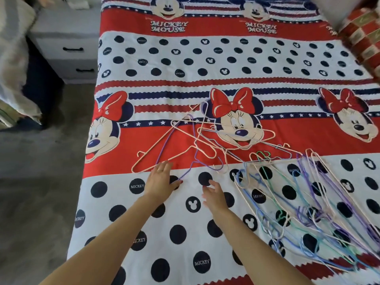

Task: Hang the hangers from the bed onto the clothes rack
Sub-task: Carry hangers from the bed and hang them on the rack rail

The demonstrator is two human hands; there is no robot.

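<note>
Both hands reaching out over the cartoon-mouse print bedspread (144, 227): left hand (159, 181) flat w/ fingers spread, touching the thin purple wire hanger (186, 173), right hand (213, 195) loosely open, holding nothing. Rest of the pastel wire hangers (304, 198) are heaped to the right, rack's not in view. Imo the hooks are so tangled that pulling one prob drags a bunch along.
</note>
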